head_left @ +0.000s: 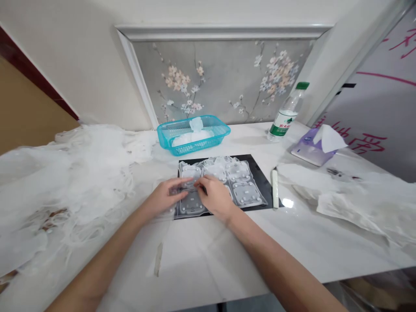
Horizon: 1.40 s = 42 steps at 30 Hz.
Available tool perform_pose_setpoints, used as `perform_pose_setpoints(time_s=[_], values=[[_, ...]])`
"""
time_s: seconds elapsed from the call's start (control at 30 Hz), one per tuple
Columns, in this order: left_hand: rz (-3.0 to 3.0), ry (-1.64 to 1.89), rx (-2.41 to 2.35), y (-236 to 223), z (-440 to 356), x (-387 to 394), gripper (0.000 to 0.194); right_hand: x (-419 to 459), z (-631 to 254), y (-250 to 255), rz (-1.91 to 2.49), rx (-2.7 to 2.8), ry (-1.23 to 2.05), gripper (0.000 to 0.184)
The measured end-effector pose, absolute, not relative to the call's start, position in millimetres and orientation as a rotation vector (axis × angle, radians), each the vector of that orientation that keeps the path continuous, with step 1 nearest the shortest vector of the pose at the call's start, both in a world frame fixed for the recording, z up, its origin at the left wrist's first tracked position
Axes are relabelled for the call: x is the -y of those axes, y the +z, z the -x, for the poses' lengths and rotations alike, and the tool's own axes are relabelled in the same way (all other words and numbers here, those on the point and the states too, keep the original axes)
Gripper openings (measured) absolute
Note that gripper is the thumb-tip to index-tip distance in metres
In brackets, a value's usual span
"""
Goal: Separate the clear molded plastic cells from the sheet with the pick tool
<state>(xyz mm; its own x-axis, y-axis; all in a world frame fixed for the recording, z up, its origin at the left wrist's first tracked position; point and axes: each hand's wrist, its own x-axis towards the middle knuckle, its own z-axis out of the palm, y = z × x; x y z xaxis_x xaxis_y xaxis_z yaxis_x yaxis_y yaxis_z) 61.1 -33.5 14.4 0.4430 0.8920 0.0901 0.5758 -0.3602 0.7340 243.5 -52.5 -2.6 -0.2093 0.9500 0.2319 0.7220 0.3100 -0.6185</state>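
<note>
A translucent silicone sheet [242, 186] made of several rectangular key pads lies on a black mat [261, 175] in the middle of the white table [208, 260]. My left hand [167, 197] and my right hand [214, 197] meet over the sheet's near-left part. The fingertips of both hands are pinched together on one pad [192, 203] of the sheet. The pad's upper edge is hidden under my fingers.
A teal basket [195, 132] holding white silicone pieces stands behind the mat. A water bottle [287, 113] and a tissue pack [316, 145] are at the back right. A white stick [274, 187] lies beside the mat. Heaps of translucent scrap [65, 182] cover the left; plastic bags [364, 199] lie on the right.
</note>
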Motion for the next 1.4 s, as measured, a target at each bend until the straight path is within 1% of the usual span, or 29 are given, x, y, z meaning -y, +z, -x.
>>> perform_pose_setpoints(time_s=[0.03,0.07,0.23,0.3,0.47,0.57,0.67,0.73,0.9,1.07,1.2,1.27,1.4], values=[[-2.075,0.649,-1.231,13.8,-61.1,32.7,0.034,53.1,-243.9,-1.0,1.470,2.041,0.506,0.022],[-2.077,0.665,-1.252,13.0,-61.2,31.8,0.029,53.5,-244.5,0.6,1.466,2.065,0.506,0.023],[-2.090,0.821,-1.373,15.2,-65.8,33.3,0.021,54.1,-247.6,6.2,1.484,2.123,0.489,0.023],[-2.018,0.852,-1.372,20.1,-69.6,37.1,0.024,55.1,-247.9,7.9,1.503,2.134,0.452,0.024],[-1.695,0.796,-1.206,28.7,-75.6,43.3,0.043,58.6,-247.0,11.8,1.481,2.174,0.329,0.023],[-1.700,0.717,-1.168,28.8,-75.3,42.8,0.055,59.5,-247.3,13.4,1.470,2.250,0.231,0.023],[-1.697,0.689,-1.157,28.0,-74.1,41.6,0.062,59.4,-248.2,14.6,1.470,2.319,0.170,0.023],[-1.652,0.688,-1.137,27.7,-73.7,41.1,0.063,58.9,-248.9,15.3,1.458,2.347,0.144,0.022],[-1.580,0.642,-1.139,27.9,-73.0,40.9,0.052,58.3,-250.5,16.6,1.442,2.399,0.117,0.022],[-1.623,0.664,-1.139,30.4,-72.3,41.4,0.052,59.4,-251.0,17.3,1.416,2.411,0.073,0.031],[-1.701,0.642,-1.153,33.8,-73.7,43.8,0.050,60.9,-249.5,20.1,1.483,2.328,0.056,0.032],[-1.742,0.630,-1.149,35.5,-74.7,45.3,0.051,61.7,-248.7,22.1,1.536,2.227,0.093,0.031],[-1.767,0.640,-1.136,38.9,-75.9,47.7,0.058,62.7,-248.6,24.8,1.571,2.047,0.162,0.029]])
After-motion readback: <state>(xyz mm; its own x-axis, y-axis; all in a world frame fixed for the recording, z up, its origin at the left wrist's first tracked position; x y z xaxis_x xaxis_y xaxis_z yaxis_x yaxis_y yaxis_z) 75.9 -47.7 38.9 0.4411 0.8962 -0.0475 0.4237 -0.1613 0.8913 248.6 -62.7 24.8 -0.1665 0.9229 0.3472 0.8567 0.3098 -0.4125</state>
